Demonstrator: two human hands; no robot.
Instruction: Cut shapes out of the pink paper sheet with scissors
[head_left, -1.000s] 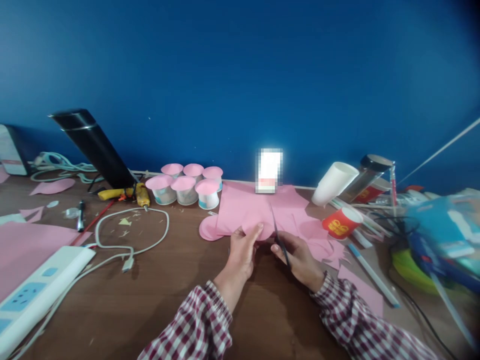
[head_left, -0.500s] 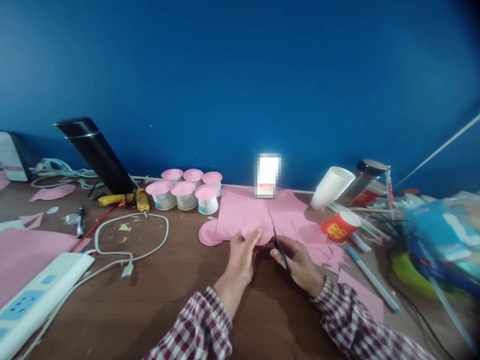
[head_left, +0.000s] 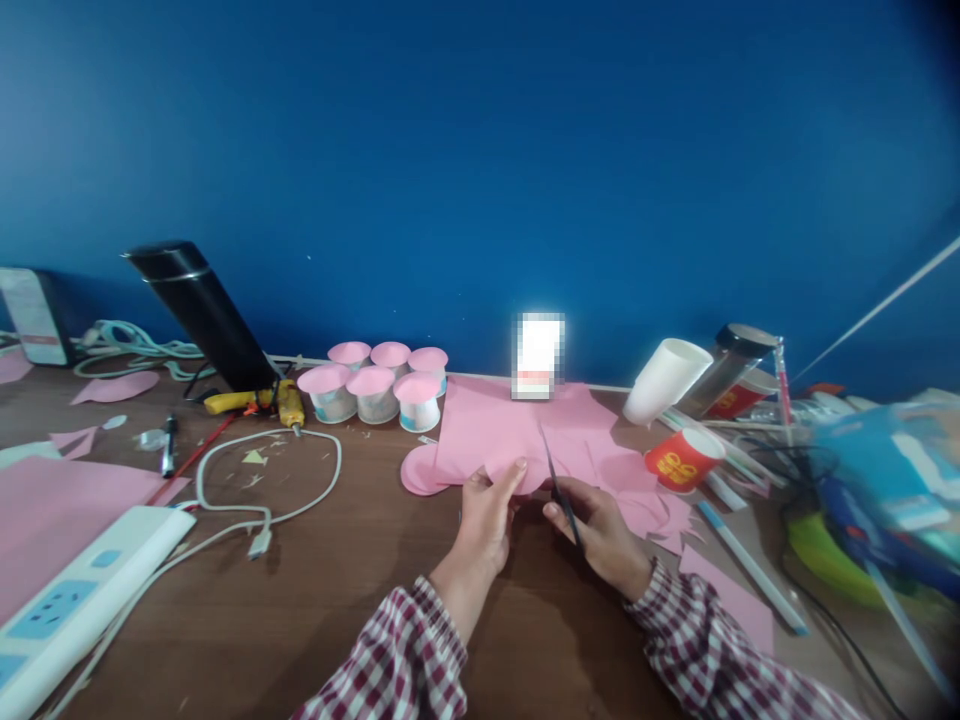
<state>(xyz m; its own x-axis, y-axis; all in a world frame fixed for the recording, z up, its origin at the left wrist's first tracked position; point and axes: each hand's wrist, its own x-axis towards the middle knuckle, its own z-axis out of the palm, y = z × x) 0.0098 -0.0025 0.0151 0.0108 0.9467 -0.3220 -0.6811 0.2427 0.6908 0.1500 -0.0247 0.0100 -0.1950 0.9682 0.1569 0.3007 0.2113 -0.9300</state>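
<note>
My left hand (head_left: 486,525) pinches a pink paper piece (head_left: 536,480) between thumb and fingers, the thumb lying on top. The piece's rounded lower edge shows, but its full outline blends into the pink sheets (head_left: 480,425) behind it. Closed around dark scissors (head_left: 568,512) is my right hand (head_left: 604,535). Their blade points up and away beside the paper's right edge; whether it touches the paper I cannot tell. Left of the sheets lie pink paper circles (head_left: 420,470), partly overlapped.
Several white cups (head_left: 375,397) with pink tops stand at the back. A red paper cup (head_left: 686,460) and a white cup (head_left: 666,380) lean at right. Left are a black flask (head_left: 206,315), a glue gun (head_left: 289,402), a white cable (head_left: 274,520) and a power strip (head_left: 90,590).
The whole view has shifted slightly, so objects appear a little lower and further right. Both hands keep nearly the same pose with the paper and scissors.
</note>
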